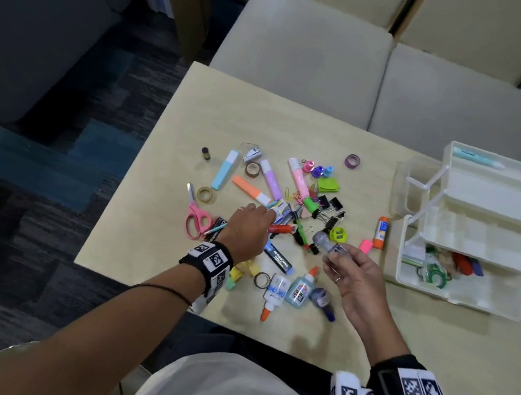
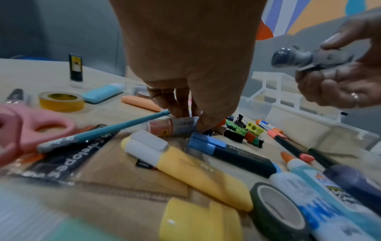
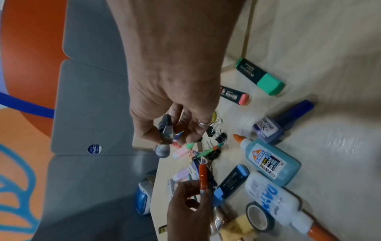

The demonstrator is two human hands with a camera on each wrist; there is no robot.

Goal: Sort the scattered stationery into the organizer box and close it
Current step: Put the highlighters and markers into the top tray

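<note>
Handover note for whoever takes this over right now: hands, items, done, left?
Right hand: holds a grey metal stamp-like tool above the pile.
Left hand: fingers pinching a small labelled tube in the pile.
Organizer box: open at the table's right, tiers fanned out, a few items in the bottom tray, one pen in the top tier.
Left: most stationery, including scissors and glue bottles, is scattered; box not closed.

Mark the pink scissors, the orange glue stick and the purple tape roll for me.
pink scissors (image 1: 198,219), head view, on the handle loops.
orange glue stick (image 1: 381,232), head view, mid-body on the label.
purple tape roll (image 1: 352,160), head view, on the ring's rim.
</note>
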